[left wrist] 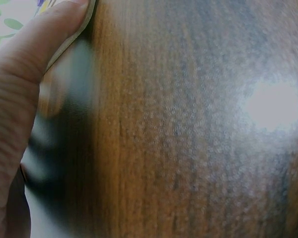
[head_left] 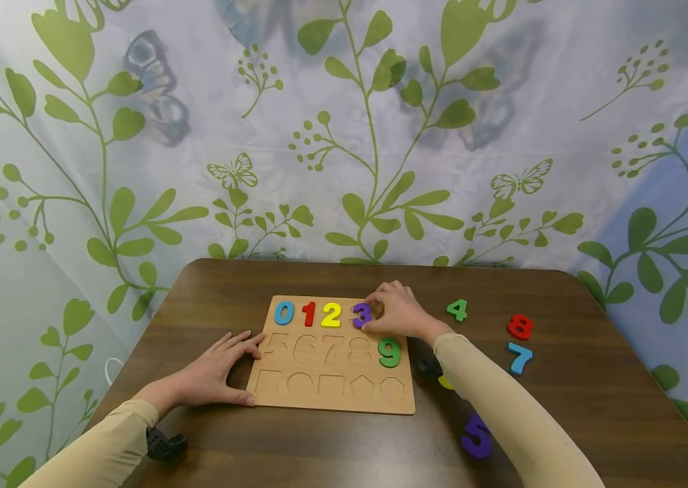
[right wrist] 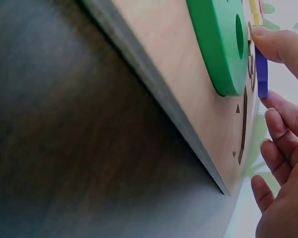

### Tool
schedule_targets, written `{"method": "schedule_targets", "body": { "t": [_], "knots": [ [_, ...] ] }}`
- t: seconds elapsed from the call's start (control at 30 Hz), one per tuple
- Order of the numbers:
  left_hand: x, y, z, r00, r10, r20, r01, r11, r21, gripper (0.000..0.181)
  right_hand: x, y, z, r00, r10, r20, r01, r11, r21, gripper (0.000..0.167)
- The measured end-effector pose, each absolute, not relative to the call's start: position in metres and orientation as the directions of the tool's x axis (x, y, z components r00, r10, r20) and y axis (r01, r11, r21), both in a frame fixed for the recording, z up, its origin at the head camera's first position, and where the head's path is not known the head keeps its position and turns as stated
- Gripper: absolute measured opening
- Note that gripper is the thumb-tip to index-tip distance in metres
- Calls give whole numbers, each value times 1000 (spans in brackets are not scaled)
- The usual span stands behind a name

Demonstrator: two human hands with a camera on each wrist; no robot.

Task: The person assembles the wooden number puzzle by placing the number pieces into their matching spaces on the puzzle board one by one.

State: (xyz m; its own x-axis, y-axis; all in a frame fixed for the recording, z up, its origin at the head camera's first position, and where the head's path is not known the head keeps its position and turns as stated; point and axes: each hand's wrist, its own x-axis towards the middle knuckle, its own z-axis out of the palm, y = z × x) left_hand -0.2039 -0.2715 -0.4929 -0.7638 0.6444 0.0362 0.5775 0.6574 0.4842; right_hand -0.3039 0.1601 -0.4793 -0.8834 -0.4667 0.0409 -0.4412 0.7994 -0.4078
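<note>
A wooden puzzle board [head_left: 319, 400] lies on the table, with blue 0 [head_left: 284, 313], red 1 [head_left: 309, 314] and yellow 2 [head_left: 331, 314] in its top row. My right hand [head_left: 401, 312] pinches the purple 3 [head_left: 362, 314] between thumb and fingers over that row; the right wrist view shows the 3 [right wrist: 261, 73] edge-on at the fingertips of the hand [right wrist: 288, 129]. Green 9 [head_left: 389, 352] rests on the board's right side. My left hand [head_left: 215, 373] touches the board's left edge, fingers spread; its thumb [left wrist: 20, 74] is at the edge in the left wrist view.
Right of the board lie green 4 [head_left: 457, 310], red 8 [head_left: 520, 327], blue 7 [head_left: 519, 358] and purple 5 [head_left: 476, 437]. A yellow piece [head_left: 445, 382] is partly hidden by my right forearm. A patterned cloth [head_left: 344, 135] hangs behind the table.
</note>
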Motion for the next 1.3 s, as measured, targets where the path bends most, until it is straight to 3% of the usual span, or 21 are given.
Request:
{"method": "schedule_targets", "body": {
  "t": [1.3],
  "knots": [
    [-204,-271,-494,-770,638,22,565,664,490,68,-307,153,-480,-886,-462,45,-445,818,-365,62]
  ]
}}
